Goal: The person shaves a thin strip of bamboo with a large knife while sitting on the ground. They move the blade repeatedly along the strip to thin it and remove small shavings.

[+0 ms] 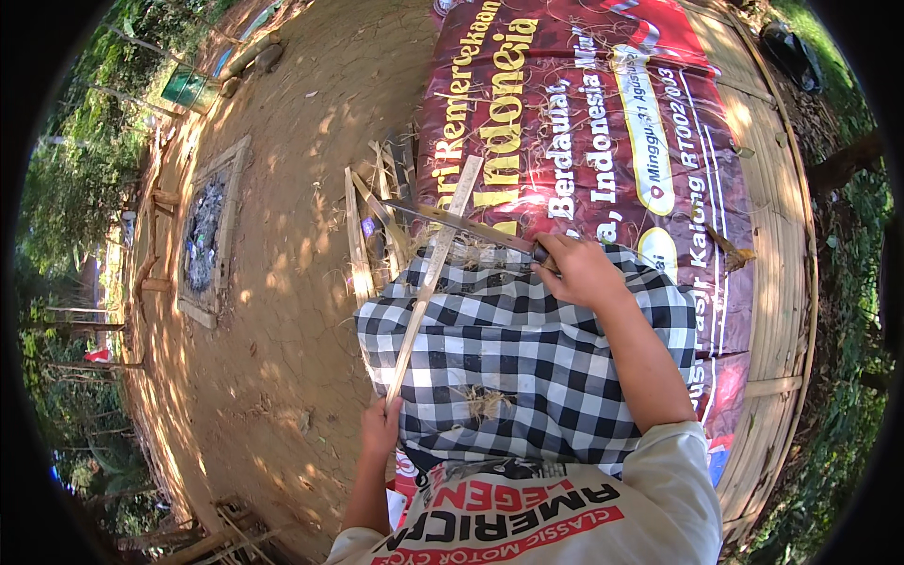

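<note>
A long, pale bamboo strip (424, 301) slants up and away from my left hand (380, 424), whose fingers are closed round its near end. In my right hand (579, 270) is the handle of a long knife (490, 233). Its blade points left and crosses the strip near the far end; I cannot tell how firmly they touch. Beneath both, a black-and-white checked cloth (527, 348) covers my lap. A small tuft of shavings (485, 403) lies on the cloth, and more curls gather around the blade.
Several bamboo pieces (358, 240) lie left of the cloth. A dark red printed banner (603, 122), strewn with shavings, covers part of a bamboo-slat platform (777, 282). On the dirt ground (292, 141) at left is a framed pit (224, 254) of debris; a green container (185, 88) stands beyond.
</note>
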### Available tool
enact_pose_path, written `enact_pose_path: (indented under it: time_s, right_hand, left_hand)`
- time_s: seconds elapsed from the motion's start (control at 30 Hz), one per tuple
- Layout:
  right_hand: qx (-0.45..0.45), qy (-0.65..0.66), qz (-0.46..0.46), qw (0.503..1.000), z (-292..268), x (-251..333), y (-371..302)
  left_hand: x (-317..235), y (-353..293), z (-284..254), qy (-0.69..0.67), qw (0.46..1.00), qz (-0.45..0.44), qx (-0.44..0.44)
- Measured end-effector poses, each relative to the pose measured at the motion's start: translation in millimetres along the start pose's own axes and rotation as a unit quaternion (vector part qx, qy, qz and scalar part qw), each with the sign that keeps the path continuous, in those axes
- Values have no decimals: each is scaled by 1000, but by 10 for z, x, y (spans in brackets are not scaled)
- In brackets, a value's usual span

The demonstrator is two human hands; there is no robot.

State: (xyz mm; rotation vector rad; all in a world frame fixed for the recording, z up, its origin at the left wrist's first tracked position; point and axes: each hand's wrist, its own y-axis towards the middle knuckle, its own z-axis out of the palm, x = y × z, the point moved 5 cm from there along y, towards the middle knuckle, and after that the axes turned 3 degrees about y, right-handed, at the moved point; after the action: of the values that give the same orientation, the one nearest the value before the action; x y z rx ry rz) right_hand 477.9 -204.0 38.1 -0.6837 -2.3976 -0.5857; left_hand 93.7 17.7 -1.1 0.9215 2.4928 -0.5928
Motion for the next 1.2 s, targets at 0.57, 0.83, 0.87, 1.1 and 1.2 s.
enact_pose_path:
  time_s: [0.57, 0.83, 0.87, 1.1, 1.2]
  right_hand:
    - [-9, -24, -2, 1000, 47, 48, -2]
    - [-45, -16, -1, 999, -48, 97, -53]
    - [-50, -19, -2, 999, -66, 108, -52]
    - [-37, -30, -16, 999, -32, 68, -79]
    - [-32, -34, -17, 999, -23, 49, -92]
  left_hand:
    - [-177, -17, -114, 12, 1000, 1, -24]
    - [-253, -9, -89, -12, 999, 15, -40]
    - [-312, -5, -106, -16, 998, 26, -49]
    - [-530, 47, -132, -18, 989, 111, -94]
    - [-629, 68, -138, -11, 986, 137, -99]
